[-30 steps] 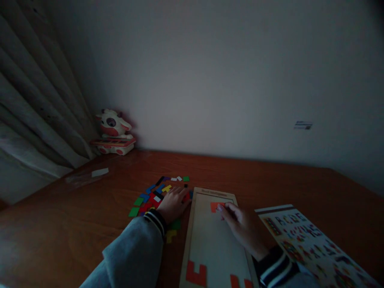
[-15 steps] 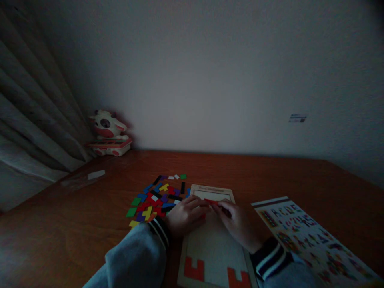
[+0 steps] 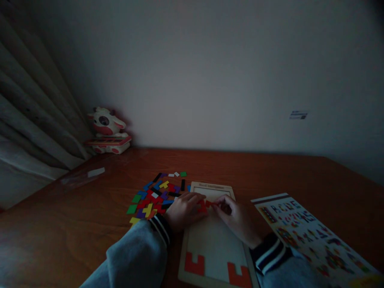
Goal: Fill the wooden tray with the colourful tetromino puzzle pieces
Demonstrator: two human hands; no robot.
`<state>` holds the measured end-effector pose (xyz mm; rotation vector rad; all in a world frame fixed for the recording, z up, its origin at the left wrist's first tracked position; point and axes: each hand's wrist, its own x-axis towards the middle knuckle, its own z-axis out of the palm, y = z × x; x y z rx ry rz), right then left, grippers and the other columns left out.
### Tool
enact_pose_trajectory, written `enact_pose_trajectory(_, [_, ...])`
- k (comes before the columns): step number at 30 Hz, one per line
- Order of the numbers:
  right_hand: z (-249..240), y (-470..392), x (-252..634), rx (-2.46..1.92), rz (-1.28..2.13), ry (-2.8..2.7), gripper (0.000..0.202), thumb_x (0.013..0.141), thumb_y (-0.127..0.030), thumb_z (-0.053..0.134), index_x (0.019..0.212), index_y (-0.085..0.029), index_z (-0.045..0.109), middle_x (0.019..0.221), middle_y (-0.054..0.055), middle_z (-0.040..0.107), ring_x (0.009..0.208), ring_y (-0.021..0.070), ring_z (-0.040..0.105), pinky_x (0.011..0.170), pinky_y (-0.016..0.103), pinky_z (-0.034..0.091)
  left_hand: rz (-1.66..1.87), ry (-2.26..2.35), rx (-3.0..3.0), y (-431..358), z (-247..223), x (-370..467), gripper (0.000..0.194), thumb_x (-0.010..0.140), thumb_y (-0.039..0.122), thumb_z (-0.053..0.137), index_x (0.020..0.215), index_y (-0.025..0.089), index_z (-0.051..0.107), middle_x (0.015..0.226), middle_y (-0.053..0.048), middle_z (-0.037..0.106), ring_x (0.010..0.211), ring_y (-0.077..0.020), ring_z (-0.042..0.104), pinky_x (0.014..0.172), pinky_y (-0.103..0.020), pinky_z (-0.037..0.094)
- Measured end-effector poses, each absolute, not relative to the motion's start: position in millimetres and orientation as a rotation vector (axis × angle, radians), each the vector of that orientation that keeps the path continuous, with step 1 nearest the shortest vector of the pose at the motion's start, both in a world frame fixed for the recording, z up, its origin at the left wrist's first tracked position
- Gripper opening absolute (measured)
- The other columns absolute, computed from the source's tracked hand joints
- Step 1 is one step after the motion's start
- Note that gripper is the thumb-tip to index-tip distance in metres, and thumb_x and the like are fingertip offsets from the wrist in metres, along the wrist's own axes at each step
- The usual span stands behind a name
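A light wooden puzzle tray (image 3: 214,248) lies in front of me, with one red U-shaped piece (image 3: 194,265) near its lower left corner and another (image 3: 239,276) at the lower right. My left hand (image 3: 186,211) rests over the tray's left edge, its fingers at a red piece (image 3: 201,206) in the upper part and partly hiding it. My right hand (image 3: 234,218) pinches a small red piece (image 3: 209,203) between thumb and finger, right beside the piece under my left hand.
Many coloured pieces (image 3: 147,210) are spread on the brown table (image 3: 90,224) left of the tray. A printed pattern sheet (image 3: 312,236) lies to the right. A cow toy with a keyboard (image 3: 109,130) stands at the back left, near a curtain.
My left fingers have drawn back a little to the left, showing more of the red piece below them. The piece in my right hand now sits lower, nearer the tray.
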<state>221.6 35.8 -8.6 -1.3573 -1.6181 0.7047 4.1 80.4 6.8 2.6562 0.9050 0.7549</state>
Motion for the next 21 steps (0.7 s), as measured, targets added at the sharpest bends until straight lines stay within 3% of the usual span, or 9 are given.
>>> enact_pose_trajectory(6, [-7.2,34.6,221.0,-1.302,0.663,-1.615,0.021,0.087,-0.037,0.06,0.099,-0.02,0.064,0.089,0.006,0.072,0.075,0.0183,0.067,0.07,0.031,0.054,0.715,0.916,2.717,80.0,5.3,3.8,0.049,0.085,0.04,0.072,0.127,0.02,0.057,0.111,-0.009,0.072,0.105,-0.0259,0.068,0.089,-0.039,0.057])
enact_pose_trajectory(12, [3.4,28.3,219.7,-1.159,0.676,-1.774,0.014,0.09,-0.029,0.057,0.098,-0.022,0.066,0.092,0.005,0.073,0.079,0.0171,0.068,0.073,0.03,0.055,0.877,0.874,2.622,78.7,3.4,1.1,0.061,0.088,0.045,0.068,0.139,0.023,0.042,0.121,-0.008,0.068,0.099,-0.0188,0.07,0.088,-0.033,0.058])
enact_pose_trajectory(16, [2.4,27.3,218.6,-1.154,0.698,-1.841,0.017,0.091,-0.027,0.054,0.1,-0.022,0.067,0.091,0.004,0.073,0.076,0.0159,0.067,0.068,0.027,0.054,0.906,0.752,2.665,77.2,4.6,1.0,0.055,0.091,0.045,0.064,0.137,0.022,0.045,0.121,-0.009,0.068,0.108,-0.0203,0.068,0.094,-0.034,0.057])
enact_pose_trajectory(21, [-2.5,28.2,219.1,-1.121,0.677,-1.848,0.024,0.094,-0.027,0.051,0.112,-0.023,0.066,0.1,0.006,0.072,0.084,0.017,0.067,0.076,0.03,0.055,0.981,0.695,2.69,76.3,7.9,1.7,0.043,0.095,0.041,0.059,0.133,0.022,0.05,0.118,-0.009,0.069,0.107,-0.0206,0.068,0.093,-0.034,0.057])
